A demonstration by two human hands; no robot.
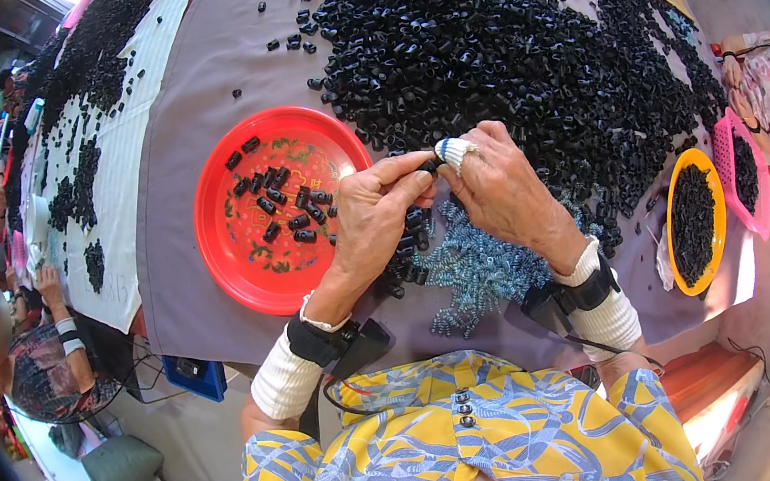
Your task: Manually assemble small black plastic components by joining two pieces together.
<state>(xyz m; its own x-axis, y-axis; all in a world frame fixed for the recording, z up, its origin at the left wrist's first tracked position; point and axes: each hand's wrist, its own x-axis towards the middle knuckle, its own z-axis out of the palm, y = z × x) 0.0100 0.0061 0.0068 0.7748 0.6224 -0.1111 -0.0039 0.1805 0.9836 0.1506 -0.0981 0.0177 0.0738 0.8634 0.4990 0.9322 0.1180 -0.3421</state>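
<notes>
My left hand (pixel 374 215) and my right hand (pixel 506 189) meet over the table, fingertips pinched around a small black plastic piece (pixel 431 166). The fingers cover most of that piece. A white finger cover (pixel 456 151) with a blue stripe wraps one right-hand finger. Just below the hands lies a heap of small bluish metal coil springs (pixel 480 272). To the left, beside my left hand, a round red tray (pixel 228 277) holds several black cylindrical pieces (pixel 305 236). Beyond my hands spreads a large pile of black plastic parts (pixel 497 58).
At the right edge stand a yellow oval basket (pixel 718 199) of thin black pieces and a pink basket (pixel 757 206). A grey cloth (pixel 185 101) covers the table. People sit on the left and far right. A blue bin (pixel 196 379) sits below the table's left edge.
</notes>
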